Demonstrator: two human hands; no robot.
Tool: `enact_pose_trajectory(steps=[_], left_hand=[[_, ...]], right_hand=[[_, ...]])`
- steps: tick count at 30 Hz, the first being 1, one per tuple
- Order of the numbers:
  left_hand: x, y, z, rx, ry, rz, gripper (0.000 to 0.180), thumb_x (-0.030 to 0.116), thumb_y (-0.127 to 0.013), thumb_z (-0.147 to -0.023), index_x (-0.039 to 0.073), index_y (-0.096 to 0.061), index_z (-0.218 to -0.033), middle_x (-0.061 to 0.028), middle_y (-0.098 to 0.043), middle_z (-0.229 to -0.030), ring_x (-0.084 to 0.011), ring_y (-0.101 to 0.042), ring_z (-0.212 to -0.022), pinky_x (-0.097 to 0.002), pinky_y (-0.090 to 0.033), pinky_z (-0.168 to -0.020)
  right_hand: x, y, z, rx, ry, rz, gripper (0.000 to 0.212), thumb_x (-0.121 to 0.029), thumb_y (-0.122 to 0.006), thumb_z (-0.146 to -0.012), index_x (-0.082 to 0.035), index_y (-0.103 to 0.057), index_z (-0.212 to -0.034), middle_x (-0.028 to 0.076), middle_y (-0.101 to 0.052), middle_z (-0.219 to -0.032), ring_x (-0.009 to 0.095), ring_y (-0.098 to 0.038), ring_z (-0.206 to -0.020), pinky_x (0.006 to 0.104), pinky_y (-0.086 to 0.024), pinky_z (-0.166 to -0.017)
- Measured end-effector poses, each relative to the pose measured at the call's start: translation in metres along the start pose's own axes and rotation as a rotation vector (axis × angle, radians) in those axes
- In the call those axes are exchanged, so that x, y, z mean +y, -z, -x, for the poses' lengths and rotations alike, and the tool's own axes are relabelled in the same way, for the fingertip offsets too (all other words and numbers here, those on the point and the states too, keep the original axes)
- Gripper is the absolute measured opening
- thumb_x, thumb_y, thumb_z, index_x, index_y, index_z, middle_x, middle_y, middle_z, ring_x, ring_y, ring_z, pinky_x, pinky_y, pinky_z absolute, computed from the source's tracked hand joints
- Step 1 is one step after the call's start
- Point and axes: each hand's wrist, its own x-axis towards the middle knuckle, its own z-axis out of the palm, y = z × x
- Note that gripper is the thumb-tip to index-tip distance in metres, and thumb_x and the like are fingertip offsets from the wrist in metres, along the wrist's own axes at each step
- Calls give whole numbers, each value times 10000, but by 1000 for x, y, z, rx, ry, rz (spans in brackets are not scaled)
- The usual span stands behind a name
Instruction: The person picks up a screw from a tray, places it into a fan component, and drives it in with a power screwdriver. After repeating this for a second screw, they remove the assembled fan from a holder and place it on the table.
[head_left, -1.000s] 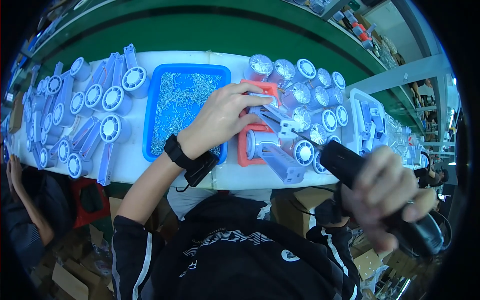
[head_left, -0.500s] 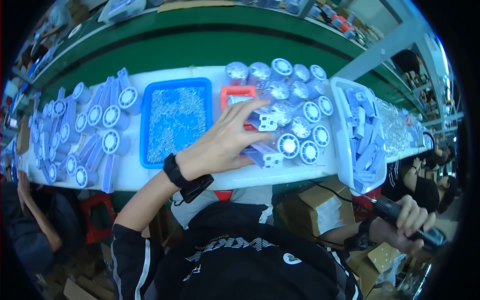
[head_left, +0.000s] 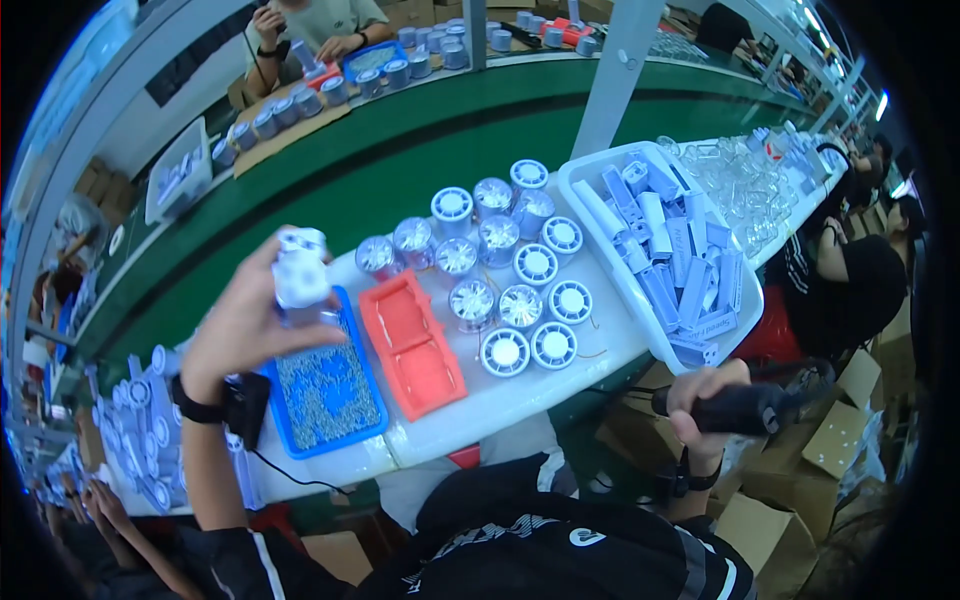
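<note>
My left hand (head_left: 240,318) is raised at the left over the blue tray (head_left: 382,425), closed around white plastic fan handles (head_left: 303,272). Their pale ends stick out between thumb and fingers; the rest is hidden behind the hand and slightly blurred. At the lower right, my right hand (head_left: 697,402) wraps round a black electric screwdriver (head_left: 735,410), held beyond the table's front edge. Between the hands lies a red two-slot fixture (head_left: 405,340), just right of the blue tray, which holds many tiny metal screws.
Several round fan heads (head_left: 503,352) stand behind and right of the fixture. A white bin (head_left: 660,345) of handle shells is farther right, beside clear plastic parts (head_left: 735,185). Assembled fans (head_left: 140,425) crowd the left end. Open cartons (head_left: 770,545) sit at lower right. Another person (head_left: 335,25) works across the green belt.
My left hand has moved left, away from the red fixture, carrying the fan handles past the tray. The fixture now shows fully. The view has turned, and my right hand still grips the screwdriver.
</note>
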Motion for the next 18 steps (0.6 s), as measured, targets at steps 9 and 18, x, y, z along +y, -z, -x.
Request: enact_pose_trajectory(steps=[9, 18], left_hand=[[-289, 68, -17, -303, 597, -674, 877, 447, -964, -476, 8, -687, -1182, -229, -676, -1208, -358, -654, -1127, -412, -517, -993], [-336, 12, -31, -425, 982, -704, 903, 394, -998, -431, 46, -703, -1209, -226, -550, -1471, -419, -579, -1305, -535, -485, -1102]], right_hand=[[-25, -2, -24, -127, 350, 59, 509, 81, -856, -717, -76, -495, -1040, 41, -621, -733, 166, -608, -544, 300, -509, -537], [-33, -7, -17, 118, 400, -102, 496, -6, -942, -710, -88, -564, -1022, 56, -668, -807, 195, -655, -692, 375, -524, -739]])
